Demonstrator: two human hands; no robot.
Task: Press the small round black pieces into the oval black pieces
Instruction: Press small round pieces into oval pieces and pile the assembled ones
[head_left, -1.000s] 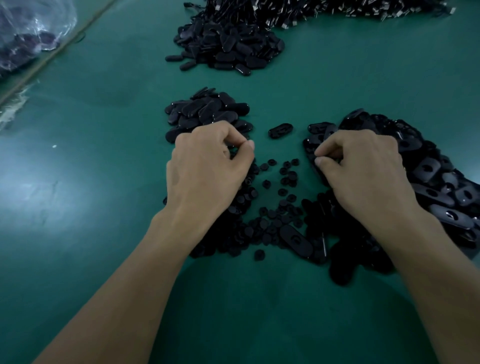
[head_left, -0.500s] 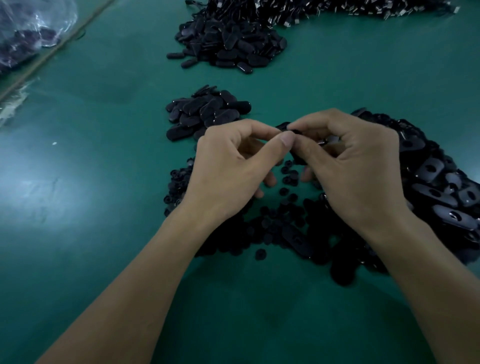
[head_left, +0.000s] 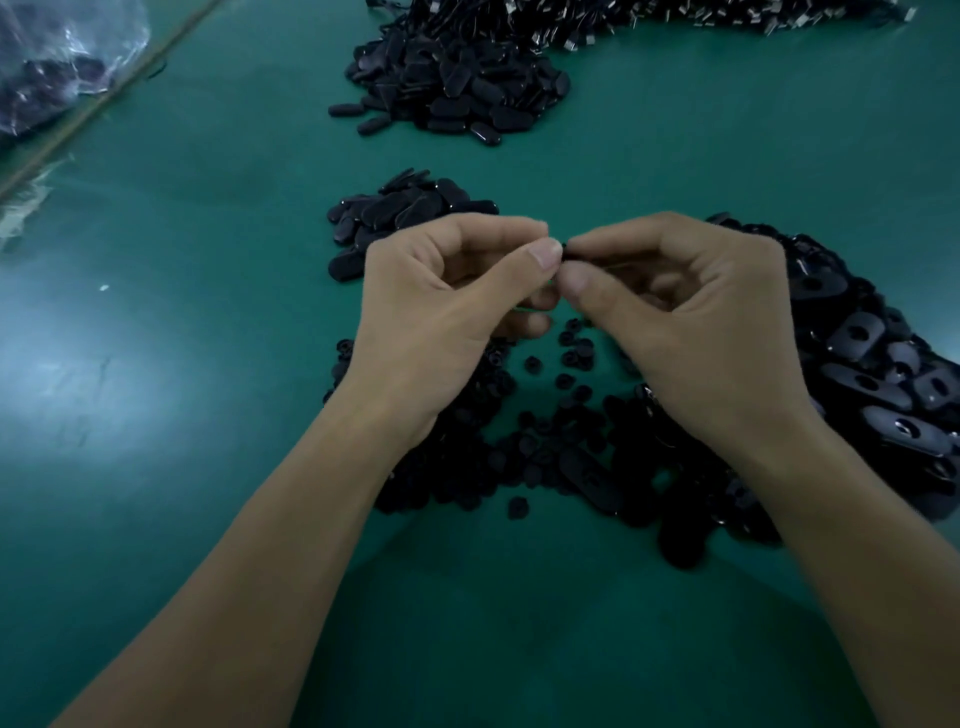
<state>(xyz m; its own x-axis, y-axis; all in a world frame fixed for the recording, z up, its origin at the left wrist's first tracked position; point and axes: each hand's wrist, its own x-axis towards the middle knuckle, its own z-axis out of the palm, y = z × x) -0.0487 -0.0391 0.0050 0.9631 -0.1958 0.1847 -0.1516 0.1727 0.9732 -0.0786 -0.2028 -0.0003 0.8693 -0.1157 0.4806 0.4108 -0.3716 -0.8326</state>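
Both hands are held together above the green table (head_left: 208, 519). The left hand (head_left: 441, 312) is curled, with thumb and forefinger closed at their tips. The right hand (head_left: 691, 322) is curled in the same way. A black piece (head_left: 568, 246) is pinched between the fingertips of the two hands where they meet. Only a sliver of it is seen, so its shape cannot be told. The small round black pieces (head_left: 569, 358) are scattered on the table under and between the wrists. The oval black pieces (head_left: 857, 335), each with a hole, are heaped just right of the right hand, and one of them lies among the round ones near the forearms. A small heap of smooth ovals (head_left: 405, 208) is seen just beyond the left hand, and a larger heap (head_left: 457, 88) farther back. A plastic bag (head_left: 52, 62) is set at the far left corner.
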